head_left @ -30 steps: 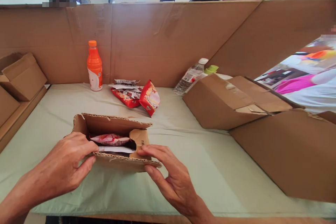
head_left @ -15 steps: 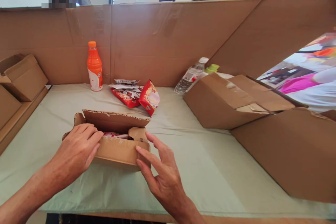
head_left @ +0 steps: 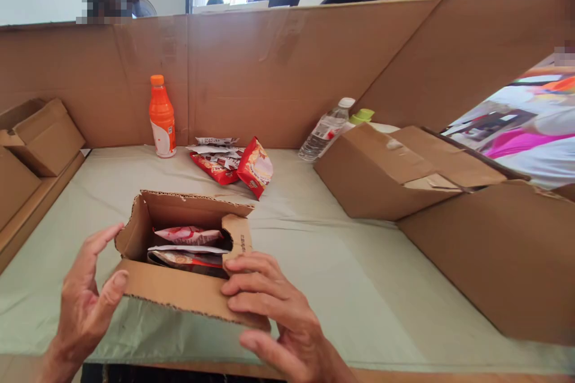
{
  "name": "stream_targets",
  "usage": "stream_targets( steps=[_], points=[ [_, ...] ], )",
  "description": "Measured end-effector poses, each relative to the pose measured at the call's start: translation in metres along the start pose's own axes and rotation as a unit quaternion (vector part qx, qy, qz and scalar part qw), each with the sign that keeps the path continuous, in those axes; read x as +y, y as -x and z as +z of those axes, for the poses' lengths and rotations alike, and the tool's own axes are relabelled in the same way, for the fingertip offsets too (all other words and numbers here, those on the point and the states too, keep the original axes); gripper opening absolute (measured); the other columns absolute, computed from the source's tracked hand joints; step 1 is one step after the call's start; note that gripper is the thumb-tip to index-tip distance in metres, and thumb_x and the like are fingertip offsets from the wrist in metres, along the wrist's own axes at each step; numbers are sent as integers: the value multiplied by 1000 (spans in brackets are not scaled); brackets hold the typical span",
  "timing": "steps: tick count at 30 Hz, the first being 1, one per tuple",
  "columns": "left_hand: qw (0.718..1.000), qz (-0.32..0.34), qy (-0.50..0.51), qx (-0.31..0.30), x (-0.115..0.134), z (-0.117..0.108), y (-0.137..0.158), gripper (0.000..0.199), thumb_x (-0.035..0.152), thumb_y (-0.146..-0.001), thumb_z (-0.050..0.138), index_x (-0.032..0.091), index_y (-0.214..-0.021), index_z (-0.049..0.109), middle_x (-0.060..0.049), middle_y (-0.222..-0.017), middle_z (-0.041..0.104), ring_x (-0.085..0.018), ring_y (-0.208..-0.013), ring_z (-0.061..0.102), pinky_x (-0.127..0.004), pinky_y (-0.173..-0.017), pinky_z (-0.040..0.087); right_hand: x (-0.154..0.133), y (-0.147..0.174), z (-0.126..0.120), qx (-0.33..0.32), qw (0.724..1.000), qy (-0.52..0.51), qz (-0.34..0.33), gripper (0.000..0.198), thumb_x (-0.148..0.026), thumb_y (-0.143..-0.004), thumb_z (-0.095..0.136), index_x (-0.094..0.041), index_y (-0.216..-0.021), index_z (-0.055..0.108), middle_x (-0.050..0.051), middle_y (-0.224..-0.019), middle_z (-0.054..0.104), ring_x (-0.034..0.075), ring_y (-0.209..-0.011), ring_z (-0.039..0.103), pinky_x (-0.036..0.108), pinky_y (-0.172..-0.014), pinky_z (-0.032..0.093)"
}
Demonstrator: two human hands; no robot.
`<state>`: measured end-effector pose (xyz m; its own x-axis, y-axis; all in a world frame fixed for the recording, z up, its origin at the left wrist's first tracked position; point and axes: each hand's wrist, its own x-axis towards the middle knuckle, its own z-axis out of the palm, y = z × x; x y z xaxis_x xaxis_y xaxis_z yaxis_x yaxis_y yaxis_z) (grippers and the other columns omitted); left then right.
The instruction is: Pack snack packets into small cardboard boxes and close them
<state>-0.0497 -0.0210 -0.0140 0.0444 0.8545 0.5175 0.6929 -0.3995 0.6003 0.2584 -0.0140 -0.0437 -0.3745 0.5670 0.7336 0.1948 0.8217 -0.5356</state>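
Observation:
A small cardboard box [head_left: 175, 287] stands near the front of the table, its top flaps spread apart. Inside it lie several flat snack packets [head_left: 191, 234], pink, white and dark. My left hand [head_left: 90, 293] is at the box's left end, fingers apart, with thumb and fingertips at its edge. Over the near right corner, my right hand [head_left: 278, 311] rests its fingers on the near flap, thumb held away from them. Beyond the box lie red snack packets [head_left: 254, 167] and silver-white packets [head_left: 218, 146].
An orange drink bottle [head_left: 162, 119] stands by the cardboard back wall [head_left: 269, 84]. A clear water bottle [head_left: 326, 131] leans at the right, beside larger cardboard boxes [head_left: 485, 257]. More boxes [head_left: 49, 137] stand on the left. People are partly visible beyond the wall.
The near flap has swung outward toward me, uncovering the packets inside. My left hand has moved from the top of the box to its left end; my right hand has shifted onto the flap.

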Motion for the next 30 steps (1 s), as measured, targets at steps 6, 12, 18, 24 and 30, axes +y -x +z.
stream_targets(
  steps=[6, 12, 18, 24, 30],
  points=[
    [996, 67, 32, -56, -1, 19, 0, 39, 33, -101, 55, 29, -140, 53, -6, -131, 65, -23, -125, 60, -38, -110, 48, -3, -7, -6, -63, 997, -41, 22, 36, -52, -106, 44, -24, -110, 67, 7, -109, 77, 24, -108, 70, 46, -100, 51],
    [985, 102, -11, -138, -5, 8, -4, 51, 46, -97, 61, 27, -143, 52, -10, -141, 64, -31, -134, 57, -49, -116, 45, -2, -11, -1, -70, 996, -47, 31, 14, -32, -101, 57, -22, -107, 66, 9, -109, 76, 23, -107, 68, 43, -95, 55],
    [967, 139, -33, -209, 0, -6, -20, 38, 42, -99, 59, 28, -134, 60, -8, -136, 70, -31, -130, 63, -53, -116, 46, -2, -12, -7, -74, 990, -107, 56, 24, -37, -105, 51, -25, -117, 69, 9, -111, 77, 22, -106, 71, 40, -95, 57],
    [980, 117, -7, -163, -1, 0, -16, 37, 35, -102, 52, 28, -138, 56, -8, -150, 58, -26, -144, 50, -46, -117, 46, 11, -49, -19, -121, 982, -82, 122, 18, -22, -102, 57, -23, -106, 74, 5, -104, 80, 17, -98, 74, 27, -86, 58],
    [982, 119, -16, -143, -2, 6, -4, 37, 28, -101, 54, 28, -138, 56, -8, -146, 61, -26, -141, 53, -46, -118, 46, 26, -104, 15, -306, 941, 19, 143, 14, -20, -92, 71, -21, -103, 79, 5, -106, 80, 19, -93, 74, 28, -83, 54]
  ],
)
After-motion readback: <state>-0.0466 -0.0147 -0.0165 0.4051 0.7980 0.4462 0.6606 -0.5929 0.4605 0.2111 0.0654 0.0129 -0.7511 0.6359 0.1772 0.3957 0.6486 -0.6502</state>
